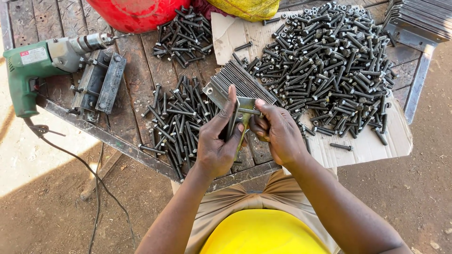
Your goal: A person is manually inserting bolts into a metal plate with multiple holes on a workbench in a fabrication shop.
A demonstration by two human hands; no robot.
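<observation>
A: Start at the far left of the frame. What's there?

B: A green electric drill with a grey metal chuck [42,61] lies on the weathered wooden bench [136,80], its black cord [89,169] trailing down to the dirt ground. Just right of it sits a dark steel clamping block [100,83]

A: And further in?

B: A loose heap of dark steel bolts [175,115] in the middle-left of the frame, with a smaller heap [184,35] above it near a red round container [136,14]

A: The hands?

B: At the centre. The left hand [217,141] is curled closed around a flat, bent metal bracket [245,104], thumb raised along its edge. The right hand [278,131], touching the left, has its fingers pinched on a single dark bolt [249,111] lying across that bracket. Both are held above the near edge of the bench, just below a stack of thin grey metal plates [242,80]

A: To the right?

B: A large pile of bolts fitted with nuts [329,66] spreads over a torn sheet of brown cardboard [372,141]. More stacked metal strips [419,19] sit at the upper right corner. At the bottom centre, a yellow hard hat [263,233] shows
</observation>
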